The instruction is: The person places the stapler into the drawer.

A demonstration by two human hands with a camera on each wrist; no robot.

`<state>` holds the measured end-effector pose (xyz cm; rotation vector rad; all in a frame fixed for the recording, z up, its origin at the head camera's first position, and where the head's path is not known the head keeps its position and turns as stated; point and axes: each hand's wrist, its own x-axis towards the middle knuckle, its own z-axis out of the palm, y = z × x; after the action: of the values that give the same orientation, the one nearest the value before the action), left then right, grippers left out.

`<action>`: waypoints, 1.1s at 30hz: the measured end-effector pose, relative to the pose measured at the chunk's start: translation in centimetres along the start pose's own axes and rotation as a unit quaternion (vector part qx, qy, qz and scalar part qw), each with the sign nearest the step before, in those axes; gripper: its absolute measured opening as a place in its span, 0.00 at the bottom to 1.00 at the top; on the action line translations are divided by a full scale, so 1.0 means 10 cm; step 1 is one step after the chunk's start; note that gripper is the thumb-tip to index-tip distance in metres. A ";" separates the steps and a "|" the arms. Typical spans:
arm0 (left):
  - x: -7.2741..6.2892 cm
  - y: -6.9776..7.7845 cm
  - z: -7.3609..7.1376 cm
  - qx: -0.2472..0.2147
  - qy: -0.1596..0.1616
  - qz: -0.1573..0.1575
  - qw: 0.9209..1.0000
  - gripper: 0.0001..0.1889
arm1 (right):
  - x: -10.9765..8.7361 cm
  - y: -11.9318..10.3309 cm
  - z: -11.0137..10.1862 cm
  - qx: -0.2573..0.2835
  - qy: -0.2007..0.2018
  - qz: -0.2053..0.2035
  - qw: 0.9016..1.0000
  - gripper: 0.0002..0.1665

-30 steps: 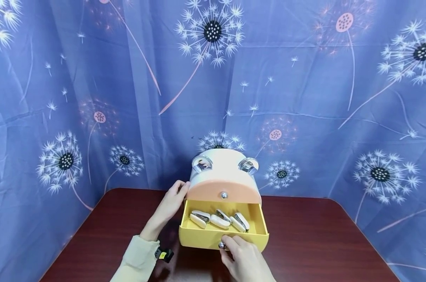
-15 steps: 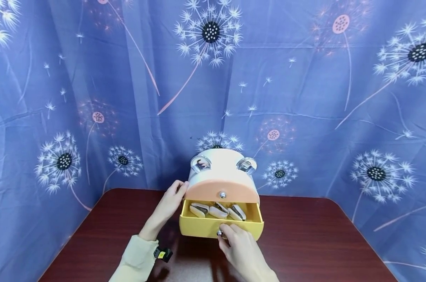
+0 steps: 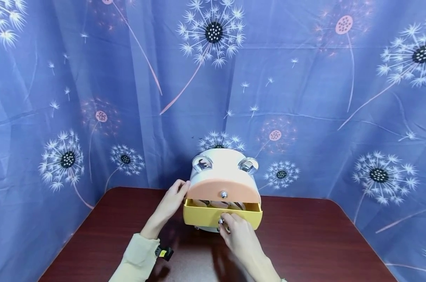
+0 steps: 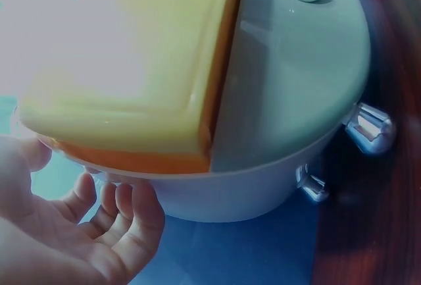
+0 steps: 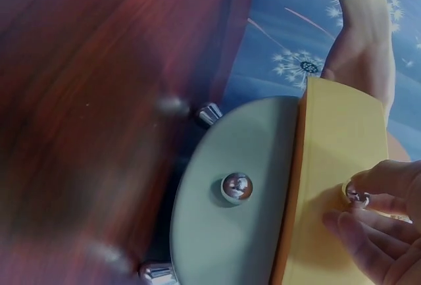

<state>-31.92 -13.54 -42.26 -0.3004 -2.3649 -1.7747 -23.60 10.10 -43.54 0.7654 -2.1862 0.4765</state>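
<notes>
A small drawer cabinet (image 3: 221, 164) with a white rounded body and an orange upper front stands on the table. Its yellow drawer (image 3: 200, 215) is partly pulled out. Inside, three small white staplers (image 3: 219, 204) show only partly, tucked under the orange front. My right hand (image 3: 242, 235) pinches the drawer's round metal knob (image 5: 356, 195) between thumb and fingers. My left hand (image 3: 171, 200) grips the cabinet's left side; in the left wrist view its bent fingers (image 4: 141, 209) touch the white wall, with the thumb near the front edge.
Below the yellow drawer is a pale green front (image 5: 256, 160) with its own metal knob (image 5: 237, 188). Metal feet (image 4: 370, 128) support the cabinet. A dark red-brown table (image 3: 304, 235) lies beneath, and a blue dandelion-print curtain (image 3: 304, 98) hangs behind it.
The yellow drawer has slid inward, away from me, with my right hand on its knob. The staplers have moved back under the orange front. My left hand has stayed in place.
</notes>
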 end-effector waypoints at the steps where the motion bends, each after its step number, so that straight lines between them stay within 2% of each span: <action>1: 0.00 0.00 0.01 0.000 -0.001 0.001 1.000 0.20 | 0.00 0.01 0.00 -0.001 0.001 0.001 1.000 0.16; 8: -0.01 0.03 0.09 -0.009 -0.010 0.002 1.000 0.20 | -0.01 0.09 0.01 0.003 0.001 0.023 1.000 0.15; 12: 0.01 0.03 0.12 -0.029 -0.016 -0.002 0.999 0.20 | 0.01 0.14 0.04 0.012 0.013 0.035 0.999 0.15; 16: 0.01 0.02 0.14 -0.030 -0.015 0.000 0.999 0.19 | 0.01 0.17 0.06 0.018 0.022 0.046 0.999 0.16; 22: -0.02 0.00 0.11 -0.023 -0.017 -0.003 1.000 0.19 | 0.00 0.17 0.12 0.026 0.033 0.050 0.998 0.15; 27: -0.02 -0.02 0.07 -0.031 -0.012 0.008 0.999 0.20 | 0.01 0.19 0.18 0.033 0.031 0.052 0.998 0.09; 33: -0.03 -0.03 0.06 -0.043 -0.011 0.006 0.999 0.19 | -0.02 0.17 0.14 -0.008 0.014 0.068 0.998 0.11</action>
<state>-31.67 -13.05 -42.77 -0.3449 -2.3004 -1.8802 -25.37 10.63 -44.74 0.5995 -2.2231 0.5333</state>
